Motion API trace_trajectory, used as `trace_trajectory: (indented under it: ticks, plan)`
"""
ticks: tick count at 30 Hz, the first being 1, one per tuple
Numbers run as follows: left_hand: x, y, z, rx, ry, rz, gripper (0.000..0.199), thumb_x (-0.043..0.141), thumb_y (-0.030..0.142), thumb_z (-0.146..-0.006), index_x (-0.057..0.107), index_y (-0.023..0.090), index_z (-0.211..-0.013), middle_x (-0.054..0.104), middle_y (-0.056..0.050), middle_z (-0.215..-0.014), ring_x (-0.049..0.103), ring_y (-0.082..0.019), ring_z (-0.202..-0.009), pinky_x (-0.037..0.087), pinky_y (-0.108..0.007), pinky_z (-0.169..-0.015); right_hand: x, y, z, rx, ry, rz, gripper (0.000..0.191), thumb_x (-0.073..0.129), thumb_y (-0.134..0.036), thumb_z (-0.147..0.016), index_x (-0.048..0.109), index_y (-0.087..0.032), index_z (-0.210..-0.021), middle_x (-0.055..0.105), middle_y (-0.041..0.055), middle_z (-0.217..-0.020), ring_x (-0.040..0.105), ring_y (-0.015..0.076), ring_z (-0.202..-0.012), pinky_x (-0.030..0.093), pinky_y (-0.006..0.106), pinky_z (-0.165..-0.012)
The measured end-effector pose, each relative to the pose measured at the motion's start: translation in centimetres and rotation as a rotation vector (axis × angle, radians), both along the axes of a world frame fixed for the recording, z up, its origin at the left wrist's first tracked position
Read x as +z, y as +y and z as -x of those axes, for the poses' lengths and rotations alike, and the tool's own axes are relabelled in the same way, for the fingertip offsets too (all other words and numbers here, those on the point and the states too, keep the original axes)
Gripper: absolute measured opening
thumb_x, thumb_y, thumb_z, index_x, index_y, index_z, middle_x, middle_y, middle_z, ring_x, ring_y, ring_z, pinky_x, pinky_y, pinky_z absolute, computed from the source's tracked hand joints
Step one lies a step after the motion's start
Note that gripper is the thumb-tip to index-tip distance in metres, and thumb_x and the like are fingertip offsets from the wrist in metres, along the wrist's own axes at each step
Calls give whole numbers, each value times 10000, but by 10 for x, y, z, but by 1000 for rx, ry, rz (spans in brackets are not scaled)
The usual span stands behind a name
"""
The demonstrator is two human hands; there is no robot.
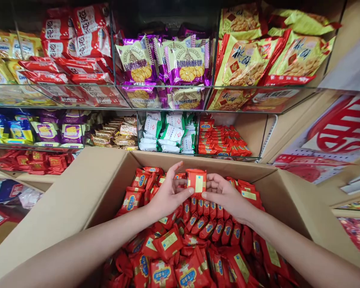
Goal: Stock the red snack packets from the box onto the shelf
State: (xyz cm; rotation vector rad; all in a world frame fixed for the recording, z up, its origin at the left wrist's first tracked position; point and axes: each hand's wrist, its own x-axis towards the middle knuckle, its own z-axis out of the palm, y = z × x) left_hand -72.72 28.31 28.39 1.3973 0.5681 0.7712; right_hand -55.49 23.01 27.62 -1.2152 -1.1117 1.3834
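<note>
A small red snack packet [199, 182] with a pale yellow label panel is held upright above the open cardboard box [108, 182]. My left hand [172, 192] grips its left edge, thumb in front and fingers behind. On the opposite edge, my right hand [223, 196] holds the same packet between thumb and fingers. Below both hands the box is full of matching red packets [162, 276] with blue and gold logos. Some stand in neat rows under my right hand; others lie loose nearer to me. My forearms hide part of the contents.
Behind the box, a lower shelf bay holds similar red packets [223, 140], beside white-and-green packets [172, 132]. Above, glass-fronted bays [165, 98] hold purple biscuit packets [186, 64] and yellow-red packets [243, 60]. A red-and-white printed bag [342, 124] hangs at right.
</note>
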Motion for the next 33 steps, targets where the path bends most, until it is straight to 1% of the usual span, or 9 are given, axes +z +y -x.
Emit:
trace_trajectory:
  ticks: [4,8,13,16,20,24,27,30,33]
  plan:
    - [0,3,-2,29,-41,148,590,685,170,-653,381,191,-1158,593,-47,-931,570,-118,-761,444,-264,-738,-3,-1,3,53,-68,-68,356,681,-260,-653,487,-197,-944,587,4,-869,561,122,-793,456,276,-724]
    - [5,2,-1,67,-37,189,438,712,212,-626,526,171,-1021,628,-19,-844,582,-125,-745,447,-270,-744,-11,-3,5,147,-80,-29,238,639,-312,-693,512,-192,-855,591,-7,-768,545,104,-606,475,258,-570]
    - [6,1,1,54,-7,116,260,699,226,-643,615,162,-880,659,-13,-797,590,-142,-745,458,-277,-733,-13,1,2,2,-211,-74,242,695,-326,-614,505,-180,-650,548,-36,-603,505,98,-516,451,236,-486]
    - [5,2,4,106,14,-120,252,672,199,-670,622,185,-916,650,-39,-920,580,-177,-875,438,-318,-818,-4,2,0,-69,1,104,264,642,-382,-670,530,-187,-809,574,-29,-594,539,110,-504,475,265,-516]
    - [6,1,10,88,210,-628,230,576,130,-722,654,225,-916,604,-64,-998,531,-197,-975,392,-347,-888,7,-2,1,-2,375,219,388,535,-442,-766,462,-222,-1077,630,25,-791,617,158,-690,513,342,-627]
    - [6,-1,13,9,288,-851,411,467,13,-676,635,232,-982,429,-64,-1284,343,-236,-1204,249,-404,-1010,8,-4,1,15,274,132,503,684,-242,-669,436,-254,-1106,619,4,-940,606,144,-832,511,317,-711]
    - [5,-1,11,49,214,-615,518,440,26,-716,480,229,-1190,307,-65,-1384,258,-234,-1268,212,-407,-1037,4,-2,0,2,139,32,458,677,-216,-671,450,-229,-1069,629,15,-976,601,128,-871,478,298,-792]
    - [0,2,5,42,126,-235,455,479,150,-791,392,191,-1236,512,-102,-1203,473,-208,-1107,377,-354,-923,-1,1,-1,45,14,-57,397,665,-218,-676,477,-207,-1025,626,39,-1020,592,141,-913,459,312,-828]
    - [-4,6,0,63,80,-48,358,587,232,-745,496,139,-1079,632,-70,-916,589,-159,-827,458,-288,-762,-7,1,0,91,-63,-86,408,658,-233,-677,475,-201,-1040,629,52,-1016,602,152,-882,473,323,-799]
